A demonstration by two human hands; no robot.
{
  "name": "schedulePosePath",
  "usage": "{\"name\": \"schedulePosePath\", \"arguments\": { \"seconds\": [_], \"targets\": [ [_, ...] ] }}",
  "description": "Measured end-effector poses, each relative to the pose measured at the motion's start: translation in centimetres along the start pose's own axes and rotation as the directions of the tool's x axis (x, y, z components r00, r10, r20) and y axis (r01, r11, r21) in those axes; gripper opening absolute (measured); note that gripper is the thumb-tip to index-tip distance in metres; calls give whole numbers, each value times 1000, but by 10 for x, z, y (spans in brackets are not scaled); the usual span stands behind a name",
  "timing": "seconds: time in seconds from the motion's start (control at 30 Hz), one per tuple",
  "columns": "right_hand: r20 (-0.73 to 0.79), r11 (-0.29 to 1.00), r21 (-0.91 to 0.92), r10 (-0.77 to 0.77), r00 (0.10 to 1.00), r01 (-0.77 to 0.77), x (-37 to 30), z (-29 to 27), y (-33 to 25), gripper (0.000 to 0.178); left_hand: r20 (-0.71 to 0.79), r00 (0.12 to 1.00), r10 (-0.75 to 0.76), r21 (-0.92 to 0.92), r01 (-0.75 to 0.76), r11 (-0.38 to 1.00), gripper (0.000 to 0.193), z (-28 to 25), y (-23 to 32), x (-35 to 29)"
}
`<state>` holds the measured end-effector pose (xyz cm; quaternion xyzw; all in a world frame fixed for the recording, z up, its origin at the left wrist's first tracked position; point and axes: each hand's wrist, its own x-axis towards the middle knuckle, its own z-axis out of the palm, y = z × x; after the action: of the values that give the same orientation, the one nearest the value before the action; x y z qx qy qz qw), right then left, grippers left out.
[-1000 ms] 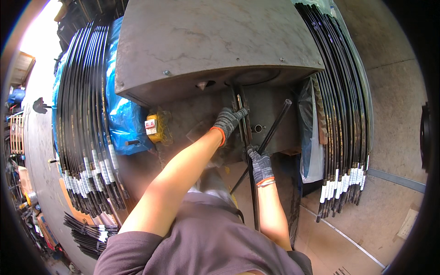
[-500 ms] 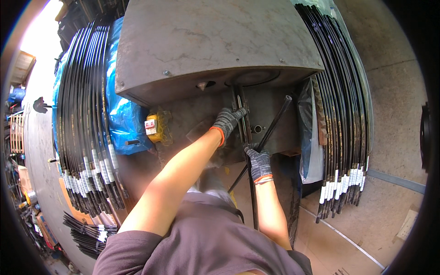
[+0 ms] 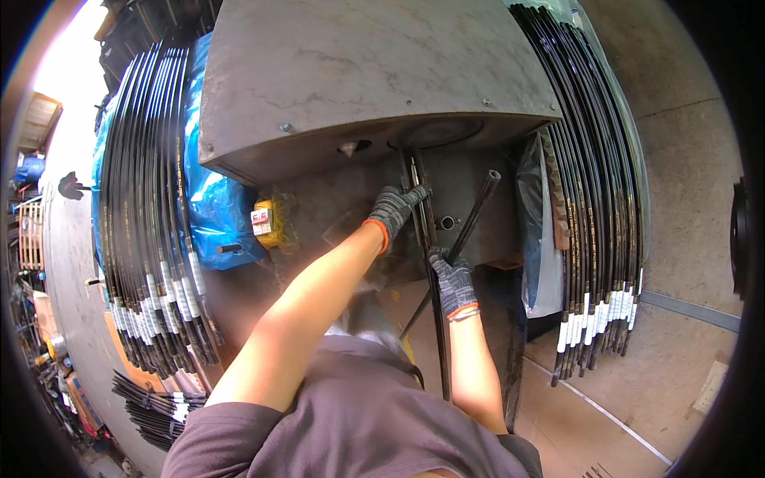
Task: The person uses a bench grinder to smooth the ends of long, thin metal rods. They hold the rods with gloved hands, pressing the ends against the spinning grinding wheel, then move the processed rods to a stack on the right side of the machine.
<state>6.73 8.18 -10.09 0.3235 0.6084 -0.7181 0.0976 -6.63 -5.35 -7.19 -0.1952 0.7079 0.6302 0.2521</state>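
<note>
Left hand: fingers over a metal rail, twelve o'clock; grip cannot be told. Right hand: curled round a black tube, upper end toward one o'clock. Step, in judgement: steadying work at the rail. Next move calls for careful alignment.

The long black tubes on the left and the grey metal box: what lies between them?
In the head view, crinkled blue plastic shows between the black tubes and the grey metal box.
</note>
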Motion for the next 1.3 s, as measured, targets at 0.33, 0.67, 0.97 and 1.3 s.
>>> {"name": "schedulePosePath", "arguments": {
  "seconds": [0.33, 0.67, 0.97, 1.3],
  "targets": [
    [37, 992, 86, 88, 995, -91, 8, -2, 2, 6, 12, 1000, -2, 48, 2, 999, 40, 2, -8, 11],
    [-26, 998, -70, 9, 1000, -11, 7, 4, 0, 5, 25, 1000, -16, -23, 17, 1000, 40, -2, 6, -3],
    [-136, 971, -235, -86, 987, 52, -1, 18, -11, 7, 145, 968, -203, 7, 204, 979, 82, -8, 9, 0],
    [204, 978, -208, 52, 978, -8, -56, 4, -30, 11, 185, 983, -5, -272, 57, 961, 34, -17, -2, -31]
  ]
}}
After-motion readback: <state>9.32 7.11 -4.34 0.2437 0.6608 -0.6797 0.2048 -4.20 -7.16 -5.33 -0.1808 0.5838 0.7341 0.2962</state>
